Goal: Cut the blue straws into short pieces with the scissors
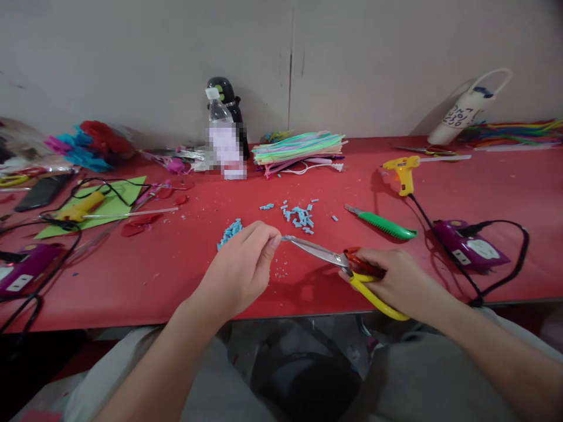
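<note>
The left hand (246, 258) is raised just over the near part of the red tabletop (132, 299), its thumb and forefinger pinched together on a small pale-blue piece (284, 238) that is mostly hidden behind the fingertips; the remaining fingers are curled in, and whether they hold anything cannot be told. The right hand (393, 269) grasps a pair of scissors (319, 250), its fingers wrapped about the red and yellow handles, and the blades point toward the left hand so that their tips meet the exposed end of the piece. The blades look nearly together, though whether they grip the piece cannot be made out. A heap of blue pieces (229, 232) lies just beyond the left hand and is partly covered by it, while a looser scatter of short blue bits (301, 217) spreads on the table behind the scissors. Tiny pale crumbs (280, 273) dot the surface below the blades. A green utility knife (380, 224), its blade showing, rests near the scatter, on its right. Farther right, a yellow glue gun (404, 176) stands near a purple power strip (470, 249). At the back, a bundle of pastel pipe cleaners (299, 147) lies beside a clear bottle (225, 140). On the far left, another yellow glue gun (85, 206) rests on a light-green sheet (132, 189).
</note>
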Available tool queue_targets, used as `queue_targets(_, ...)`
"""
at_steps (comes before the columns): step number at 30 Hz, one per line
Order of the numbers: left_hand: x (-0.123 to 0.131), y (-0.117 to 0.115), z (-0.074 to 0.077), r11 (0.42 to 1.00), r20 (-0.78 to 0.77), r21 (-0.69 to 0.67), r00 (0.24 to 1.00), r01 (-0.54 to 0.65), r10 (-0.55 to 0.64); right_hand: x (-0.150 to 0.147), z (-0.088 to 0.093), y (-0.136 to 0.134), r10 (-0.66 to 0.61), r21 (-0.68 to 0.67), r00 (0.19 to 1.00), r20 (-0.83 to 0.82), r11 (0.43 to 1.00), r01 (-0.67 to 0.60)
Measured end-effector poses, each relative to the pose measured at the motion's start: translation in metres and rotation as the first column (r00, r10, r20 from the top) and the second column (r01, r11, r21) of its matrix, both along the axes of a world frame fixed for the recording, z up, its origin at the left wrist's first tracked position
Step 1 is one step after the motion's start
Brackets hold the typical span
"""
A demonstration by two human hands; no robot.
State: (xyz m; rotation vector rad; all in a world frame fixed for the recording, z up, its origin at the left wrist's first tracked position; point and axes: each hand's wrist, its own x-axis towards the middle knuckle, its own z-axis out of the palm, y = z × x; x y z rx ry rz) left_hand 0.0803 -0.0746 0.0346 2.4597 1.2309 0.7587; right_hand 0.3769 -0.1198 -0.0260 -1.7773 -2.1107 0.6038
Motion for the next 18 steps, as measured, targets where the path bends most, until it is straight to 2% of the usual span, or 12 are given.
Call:
queue_targets(6,0.0001,-0.0021,0.0003,1.000,0.003,-0.011,1.000,0.002,-0.002,0.0011,-0.0036,-0.0003,-0.012,0.030,1.000,0.022,0.999,0.012)
queue_targets(10,0.0006,-0.0038,0.0024,1.000,0.010,-0.019,1.000,-0.002,0.002,-0.0024,-0.0002,-0.0001,-0.024,0.058,0.998,-0.050,0.998,0.027)
queue_targets(13,0.0011,-0.0040,0.0035,1.000,0.014,-0.023,1.000,0.000,0.001,-0.0040,0.0034,-0.0002,-0.012,0.051,0.995,-0.096,0.999,0.017)
queue_targets(18,0.0011,-0.0038,0.0029,0.999,0.009,-0.037,1.000,-0.007,0.008,-0.0032,0.0044,-0.0013,-0.002,0.023,0.997,-0.080,1.000,0.004)
